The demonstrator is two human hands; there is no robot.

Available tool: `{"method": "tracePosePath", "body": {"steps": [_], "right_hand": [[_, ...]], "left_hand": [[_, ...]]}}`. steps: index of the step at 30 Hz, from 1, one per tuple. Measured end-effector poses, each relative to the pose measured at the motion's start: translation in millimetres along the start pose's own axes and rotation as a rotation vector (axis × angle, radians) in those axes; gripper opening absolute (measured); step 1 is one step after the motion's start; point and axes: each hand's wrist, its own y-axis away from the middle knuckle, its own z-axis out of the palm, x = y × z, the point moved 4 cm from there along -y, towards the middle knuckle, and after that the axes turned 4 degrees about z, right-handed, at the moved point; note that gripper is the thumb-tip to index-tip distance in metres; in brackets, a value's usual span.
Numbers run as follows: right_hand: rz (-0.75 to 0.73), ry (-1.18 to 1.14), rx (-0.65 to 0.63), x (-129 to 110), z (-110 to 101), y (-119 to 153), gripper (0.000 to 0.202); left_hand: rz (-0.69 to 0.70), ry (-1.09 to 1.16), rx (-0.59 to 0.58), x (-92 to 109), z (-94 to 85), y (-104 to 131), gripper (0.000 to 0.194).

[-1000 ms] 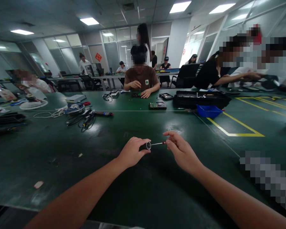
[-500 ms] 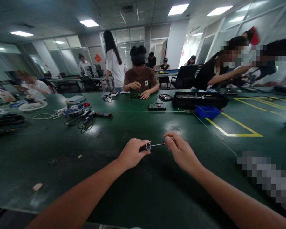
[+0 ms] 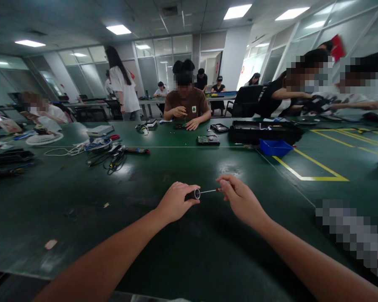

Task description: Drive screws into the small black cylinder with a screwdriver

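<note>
Held between the thumb and fingers of my left hand is a small black cylinder with a silver ring at its end, which faces right. A screwdriver with a thin metal shaft and a reddish handle is gripped in my right hand. Its shaft points left, and the tip reaches the ringed end of the cylinder; whether it sits inside I cannot tell. Most of the handle is hidden by my right fingers. Both hands are above the green tabletop.
Tangled cables lie at the left. Across the table stand an opened circuit-board device, a long black tray and a blue bin. A person in brown works opposite. A blurred-out object lies at the right.
The cylinder has turned slightly, so more of its black side shows. My hands have barely moved. The standing person in white has moved left; at the right, two people's arms have shifted.
</note>
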Motion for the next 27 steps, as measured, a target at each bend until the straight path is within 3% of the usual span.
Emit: {"method": "tracePosePath", "body": {"steps": [5,10,15,21,27], "right_hand": [[-0.024,-0.09,-0.009,-1.7,-0.2,1.1,0.026],[0.012,-0.05,-0.023,-1.9,0.7,1.8,0.034],[-0.082,-0.142,0.004,-0.1,2.0,0.4,0.029],[0.007,-0.048,0.006,3.3,1.0,-0.8,0.032],[-0.015,-0.357,0.046,1.0,3.6,-1.5,0.025]], "left_hand": [[0.011,0.009,0.016,-0.4,0.5,-0.1,0.039],[0.004,0.01,0.011,-0.6,-0.2,-0.4,0.039],[-0.005,0.011,0.013,0.5,-2.1,-1.5,0.038],[-0.014,0.014,0.0,1.4,-1.3,-1.2,0.039],[-0.031,0.029,0.001,2.1,-3.4,-0.7,0.039]]}}
